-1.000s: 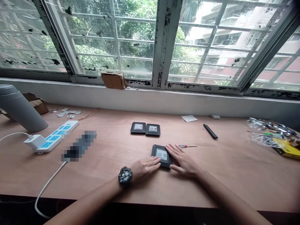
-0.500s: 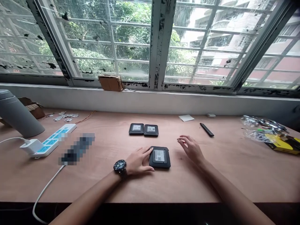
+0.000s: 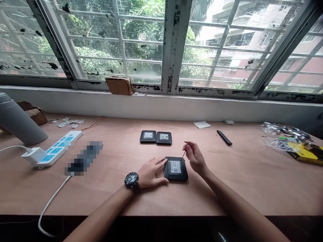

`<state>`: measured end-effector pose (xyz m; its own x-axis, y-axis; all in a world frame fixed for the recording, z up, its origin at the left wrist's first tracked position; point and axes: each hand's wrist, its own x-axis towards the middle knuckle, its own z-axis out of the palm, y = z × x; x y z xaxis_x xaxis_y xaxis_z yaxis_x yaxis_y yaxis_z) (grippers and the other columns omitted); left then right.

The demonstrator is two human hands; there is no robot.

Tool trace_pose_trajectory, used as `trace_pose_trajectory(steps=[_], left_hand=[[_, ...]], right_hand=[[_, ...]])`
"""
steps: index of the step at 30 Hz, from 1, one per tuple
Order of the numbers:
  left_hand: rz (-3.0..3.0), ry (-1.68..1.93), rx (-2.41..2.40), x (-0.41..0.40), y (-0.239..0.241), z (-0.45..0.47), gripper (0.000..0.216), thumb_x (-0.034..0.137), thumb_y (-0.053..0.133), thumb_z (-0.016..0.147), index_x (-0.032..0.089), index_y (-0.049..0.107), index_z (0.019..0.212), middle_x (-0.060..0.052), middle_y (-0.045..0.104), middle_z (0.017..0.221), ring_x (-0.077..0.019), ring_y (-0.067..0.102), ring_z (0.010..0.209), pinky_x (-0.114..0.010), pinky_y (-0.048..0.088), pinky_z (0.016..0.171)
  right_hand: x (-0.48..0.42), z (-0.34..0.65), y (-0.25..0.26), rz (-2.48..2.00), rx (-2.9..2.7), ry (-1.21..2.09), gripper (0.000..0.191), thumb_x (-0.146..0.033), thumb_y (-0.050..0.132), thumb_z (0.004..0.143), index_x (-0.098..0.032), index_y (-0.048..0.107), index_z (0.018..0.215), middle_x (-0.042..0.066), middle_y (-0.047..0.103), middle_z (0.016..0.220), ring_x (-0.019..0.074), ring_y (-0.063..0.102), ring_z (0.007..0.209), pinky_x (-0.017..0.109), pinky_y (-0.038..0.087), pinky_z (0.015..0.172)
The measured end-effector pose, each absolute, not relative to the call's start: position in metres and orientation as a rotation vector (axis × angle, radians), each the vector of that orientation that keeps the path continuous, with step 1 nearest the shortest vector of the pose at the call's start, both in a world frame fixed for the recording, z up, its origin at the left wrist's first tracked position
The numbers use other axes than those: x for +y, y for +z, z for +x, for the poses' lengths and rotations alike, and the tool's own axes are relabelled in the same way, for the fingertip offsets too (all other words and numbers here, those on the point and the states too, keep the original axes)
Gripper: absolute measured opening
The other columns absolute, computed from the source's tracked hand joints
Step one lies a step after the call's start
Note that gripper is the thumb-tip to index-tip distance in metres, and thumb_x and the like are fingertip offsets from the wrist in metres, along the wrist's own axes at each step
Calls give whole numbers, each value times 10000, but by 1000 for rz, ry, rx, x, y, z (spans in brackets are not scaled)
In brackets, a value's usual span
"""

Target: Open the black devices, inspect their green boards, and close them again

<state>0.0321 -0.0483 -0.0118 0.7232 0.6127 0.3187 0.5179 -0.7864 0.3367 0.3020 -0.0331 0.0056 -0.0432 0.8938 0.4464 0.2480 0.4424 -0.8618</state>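
Observation:
My left hand (image 3: 151, 173) lies on the table with its fingers spread, its fingertips and thumb touching the left edge of a black square drive (image 3: 176, 169). The drive lies flat, with a white printed label facing up. In my right hand (image 3: 195, 158), closed fingers pinch a thin rod-shaped tool (image 3: 183, 154). The tool slants down, its lower end at the drive's upper right corner; contact is too small to confirm. Two similar black drives, the left one (image 3: 147, 136) and the right one (image 3: 164, 137), lie side by side farther back.
A white power strip (image 3: 59, 148) with a plugged-in charger and a grey cylinder (image 3: 21, 121) stand at left. A blurred-out object (image 3: 84, 158) has a white cable. Back right are a black bar (image 3: 224, 137), a white card (image 3: 202, 124), plastic bags (image 3: 277, 143) and a yellow-black box (image 3: 305, 152).
My right hand has moved left to the drive's upper right corner, and the thin tool now shows in its pinch. My left hand still rests at the drive's left edge.

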Motion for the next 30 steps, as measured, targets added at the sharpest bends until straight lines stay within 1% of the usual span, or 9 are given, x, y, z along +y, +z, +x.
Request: trace_pose_trajectory(steps=[4,8,11,12,14,17,20,23,30], left_hand=[[2664,643,904,-49,-9,34,881,673,684,841,188,422,1527,-164,487,1523,-346,488,1377,-503,391,1164],[2614,693,916,-47,-6,28,836,641,686,858,211,429,1527,-139,518,1501,-330,506,1361,-486,413,1156],[2558,761,1018,-43,-6,15,749,621,668,883,215,489,1486,-124,540,1485,-309,518,1356,-466,432,1147],[2542,778,1056,-41,-7,10,711,612,660,894,214,516,1465,-118,545,1481,-301,521,1356,-456,436,1145],[2518,798,1120,-37,-8,2,628,587,641,919,215,565,1419,-105,560,1468,-287,531,1348,-439,444,1138],[2495,804,1173,-33,-10,-4,482,525,626,949,235,640,1334,-84,597,1428,-272,571,1303,-415,474,1102],[2494,794,1180,-32,-12,-4,351,460,624,963,253,702,1234,-69,633,1372,-257,608,1247,-390,494,1069],[2506,788,1170,-32,-13,-3,285,427,613,972,255,730,1166,-65,656,1328,-248,620,1216,-379,497,1057],[2500,788,1174,-32,-13,-4,226,384,612,976,250,742,1104,-59,667,1300,-240,618,1202,-374,491,1050]], right_hand=[[-34,300,3,-982,-1556,753,351,-509,433,1028,-254,521,1252,28,587,931,124,437,579,278,426,517],[-38,301,8,-957,-1588,796,366,-486,414,1044,-259,587,1274,31,608,931,118,460,584,287,450,549],[-39,304,16,-995,-1606,759,293,-469,546,997,-239,659,1141,51,652,970,129,517,629,284,453,555],[-39,305,20,-1002,-1600,747,257,-460,607,967,-232,662,1071,58,663,997,129,529,637,278,445,545],[-36,302,26,-978,-1542,745,229,-439,683,922,-227,616,977,56,674,1017,116,525,614,262,420,511],[-29,290,33,-865,-1418,803,232,-443,634,957,-251,507,984,11,665,893,87,431,510,234,351,443],[-22,269,32,-794,-1438,844,219,-464,555,998,-260,476,1014,-18,609,780,99,424,521,223,321,438],[-17,252,26,-809,-1533,846,235,-481,531,1004,-248,498,1005,-9,580,773,119,478,593,231,345,474],[-14,248,16,-867,-1570,847,253,-493,509,1010,-241,506,984,-8,554,781,123,460,601,243,361,498]])
